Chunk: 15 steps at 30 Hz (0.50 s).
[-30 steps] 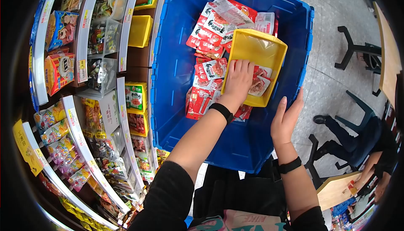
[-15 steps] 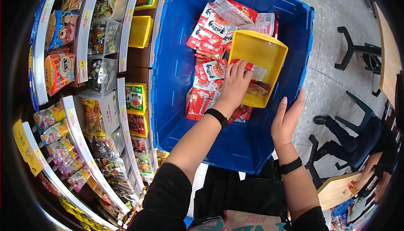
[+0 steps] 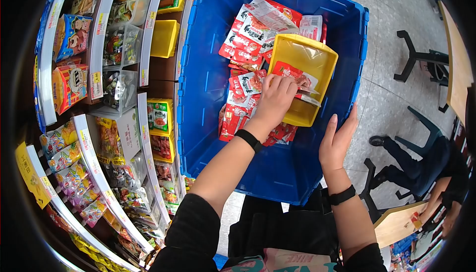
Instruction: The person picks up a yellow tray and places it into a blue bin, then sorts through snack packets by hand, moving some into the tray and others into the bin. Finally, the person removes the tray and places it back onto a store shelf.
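My left hand (image 3: 276, 97) reaches over the near left side of a yellow tray (image 3: 312, 49), its fingers closed on red-and-white snack packets (image 3: 290, 72). These packets lean inside the tray, and my palm hides part of them. The tray rests in a large blue bin (image 3: 208, 143), on top of a heap of similar red snack packets (image 3: 237, 118). My right hand (image 3: 338, 140) is open, fingers extended along the bin's right edge.
Shelves with hanging and boxed snacks line the left, including a yellow shelf tray (image 3: 164, 39). On the right are a wooden table (image 3: 453, 64), a dark chair (image 3: 427, 145) and a seated person (image 3: 404, 165). Grey tiled floor (image 3: 384, 98) lies beside the bin.
My left hand has shifted slightly left and down. The packets in its fingers now show more of their red fronts and sit at a different tilt. My right hand has barely moved.
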Motion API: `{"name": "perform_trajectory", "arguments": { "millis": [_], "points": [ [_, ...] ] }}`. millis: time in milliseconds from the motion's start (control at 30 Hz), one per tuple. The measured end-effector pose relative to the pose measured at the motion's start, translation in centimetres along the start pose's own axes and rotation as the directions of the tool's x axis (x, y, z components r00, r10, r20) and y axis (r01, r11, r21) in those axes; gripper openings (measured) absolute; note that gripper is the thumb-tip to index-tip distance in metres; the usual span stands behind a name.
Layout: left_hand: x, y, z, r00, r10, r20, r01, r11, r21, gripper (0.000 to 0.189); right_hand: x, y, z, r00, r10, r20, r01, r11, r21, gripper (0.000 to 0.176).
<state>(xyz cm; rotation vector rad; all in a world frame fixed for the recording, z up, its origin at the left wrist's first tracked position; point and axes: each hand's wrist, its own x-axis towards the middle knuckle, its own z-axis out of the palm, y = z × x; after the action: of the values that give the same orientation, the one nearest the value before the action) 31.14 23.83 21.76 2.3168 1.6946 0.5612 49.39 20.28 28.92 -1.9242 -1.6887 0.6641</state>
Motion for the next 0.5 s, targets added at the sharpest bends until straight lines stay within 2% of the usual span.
{"name": "perform_trajectory", "arguments": {
  "millis": [33,100,200,300,500],
  "points": [
    [0.1,0.0,-0.3,1.000,0.001,0.000,-0.001,1.000,-0.001,0.018,0.0,0.0,0.0,1.000,0.001,-0.001,-0.001,1.000,-0.001,0.059],
    [0.3,0.1,-0.9,0.993,0.012,-0.121,-0.022,0.996,-0.083,0.013,0.0,0.0,0.0,1.000,0.014,0.011,-0.014,1.000,0.018,0.059],
    [0.2,-0.3,-0.9,0.986,0.082,-0.144,-0.089,0.995,-0.038,0.010,0.0,0.1,0.1,1.000,-0.002,0.000,0.002,1.000,0.014,0.059],
    [0.4,-0.6,-0.3,0.985,0.066,-0.159,-0.079,0.994,-0.076,0.009,0.0,0.0,0.0,1.000,0.015,0.012,-0.016,1.000,0.025,0.059],
    [0.4,-0.3,-1.8,0.995,0.068,-0.067,-0.075,0.991,-0.107,0.011,0.0,-0.2,0.0,1.000,0.027,0.015,-0.027,0.999,0.020,0.059]
  ]
}}
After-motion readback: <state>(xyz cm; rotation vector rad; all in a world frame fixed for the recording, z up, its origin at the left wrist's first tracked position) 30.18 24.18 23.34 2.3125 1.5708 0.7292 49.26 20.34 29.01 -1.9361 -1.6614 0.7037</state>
